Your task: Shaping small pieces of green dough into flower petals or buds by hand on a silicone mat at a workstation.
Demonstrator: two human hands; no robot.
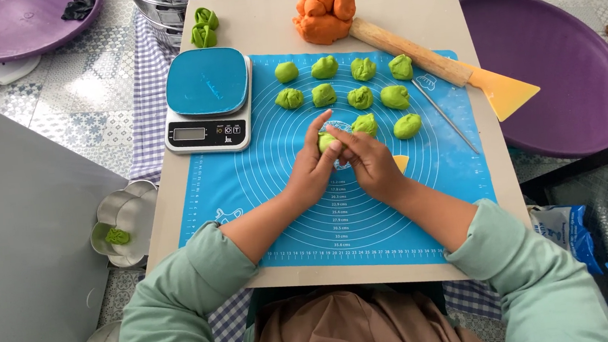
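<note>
Fingers of both hands pinched on one green dough ball [326,142] | left hand [313,170] cups it, right hand [368,162] presses from beside | ball held just above blue mat [246,191], mid-board | other green balls [360,98] in rows beyond | scale [208,98] left | rolling pin [411,52], orange dough [322,14] far edge

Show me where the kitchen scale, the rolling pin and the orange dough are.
kitchen scale [207,82], head view, on its blue platform.
rolling pin [411,52], head view, middle of the wooden barrel.
orange dough [322,19], head view, centre of the lump.
</note>
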